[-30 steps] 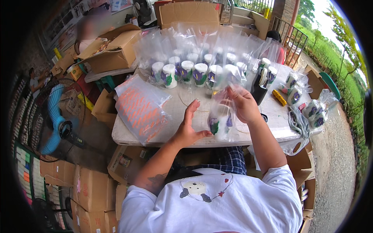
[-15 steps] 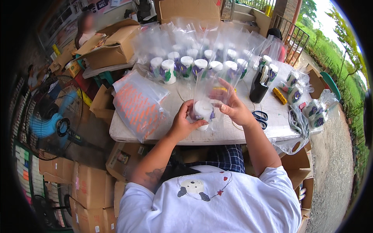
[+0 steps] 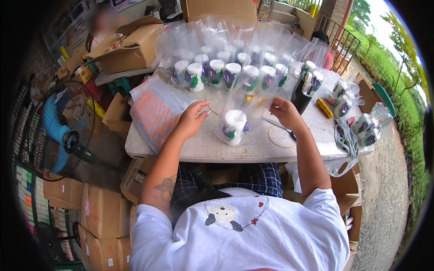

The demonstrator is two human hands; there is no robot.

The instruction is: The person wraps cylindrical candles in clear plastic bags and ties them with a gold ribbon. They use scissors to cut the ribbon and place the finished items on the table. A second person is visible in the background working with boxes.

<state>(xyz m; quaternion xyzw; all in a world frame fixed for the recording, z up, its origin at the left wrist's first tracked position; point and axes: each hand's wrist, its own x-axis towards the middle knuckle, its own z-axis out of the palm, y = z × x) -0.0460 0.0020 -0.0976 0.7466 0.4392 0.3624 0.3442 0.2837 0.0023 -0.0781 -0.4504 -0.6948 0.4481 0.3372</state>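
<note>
Pinching bag top with your right hand (image 3: 284,113); left hand (image 3: 192,119) loosely open. Upright bagged candle (image 3: 234,127) stands between them, nearer right.

bagged cup (image 3: 234,127) between hands | cup rows (image 3: 226,72) behind | bag stack (image 3: 156,113) left
</note>
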